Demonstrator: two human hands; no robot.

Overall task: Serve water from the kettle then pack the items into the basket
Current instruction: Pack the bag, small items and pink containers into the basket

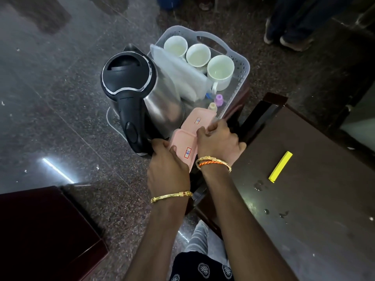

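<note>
A steel kettle (138, 94) with a black lid and handle stands in the left half of a translucent plastic basket (239, 63). Three white cups (220, 71) line the basket's far right side, beside a frosted plastic pouch (182, 74). Two small bottles (220, 98) lie near the basket's right wall. Two pink lidded boxes sit at the near end: my left hand (168, 169) grips the nearer pink box (185, 147), and my right hand (219, 142) holds the farther pink box (199, 120).
The basket rests on a dark stool above a granite floor. A dark table (304, 199) at right carries a yellow clip (281, 167) and water drops. A maroon surface (40, 230) lies at lower left. A person's feet (288, 39) stand at the top right.
</note>
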